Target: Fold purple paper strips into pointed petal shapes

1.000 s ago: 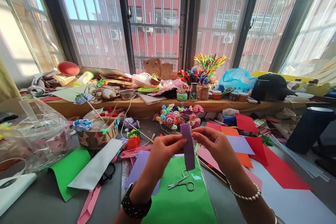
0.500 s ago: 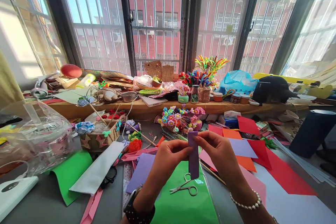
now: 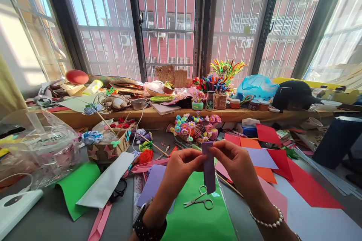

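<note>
1. Head view: both hands are up over the table, and between them hangs a purple paper strip [image 3: 209, 171], upright, its top edge caught at the fingertips.
2. The left hand [image 3: 181, 167] pinches the strip's upper left edge, thumb and fingers pressed together on it.
3. The right hand [image 3: 236, 165] pinches the upper right edge, just opposite.
4. Below the strip's loose end, small scissors [image 3: 199, 199] lie on a green sheet [image 3: 198, 222], apart from both hands.

Matt purple paper strip [image 3: 209, 171]; shiny metal scissors [image 3: 199, 200]; wooden sill [image 3: 158, 115].
</note>
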Action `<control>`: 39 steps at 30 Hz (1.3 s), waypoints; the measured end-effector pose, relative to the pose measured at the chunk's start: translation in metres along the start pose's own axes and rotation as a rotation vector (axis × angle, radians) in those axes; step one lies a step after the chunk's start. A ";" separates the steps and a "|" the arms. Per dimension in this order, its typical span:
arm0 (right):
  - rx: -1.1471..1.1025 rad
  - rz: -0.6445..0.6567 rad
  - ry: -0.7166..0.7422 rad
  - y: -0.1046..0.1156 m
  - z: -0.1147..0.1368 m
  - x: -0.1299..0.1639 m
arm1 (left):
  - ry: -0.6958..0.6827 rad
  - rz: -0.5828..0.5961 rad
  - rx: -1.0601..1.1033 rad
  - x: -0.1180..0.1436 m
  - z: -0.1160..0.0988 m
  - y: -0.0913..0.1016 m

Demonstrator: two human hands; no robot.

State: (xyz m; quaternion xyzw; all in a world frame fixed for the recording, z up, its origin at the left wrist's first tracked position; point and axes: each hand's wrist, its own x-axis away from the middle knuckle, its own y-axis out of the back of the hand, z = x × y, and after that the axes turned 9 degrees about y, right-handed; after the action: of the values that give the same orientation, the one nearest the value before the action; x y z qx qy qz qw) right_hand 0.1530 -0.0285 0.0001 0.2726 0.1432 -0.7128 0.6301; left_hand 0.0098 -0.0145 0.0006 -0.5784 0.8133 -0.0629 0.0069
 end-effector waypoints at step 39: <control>0.480 0.273 0.127 0.002 0.016 0.006 | -0.432 -0.167 -0.682 0.016 -0.012 0.007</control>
State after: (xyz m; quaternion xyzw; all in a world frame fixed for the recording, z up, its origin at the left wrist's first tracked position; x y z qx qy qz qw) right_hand 0.1515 -0.0426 0.0096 0.4747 -0.0283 -0.6165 0.6275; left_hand -0.0027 -0.0263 0.0131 -0.6114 0.7176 0.3330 -0.0196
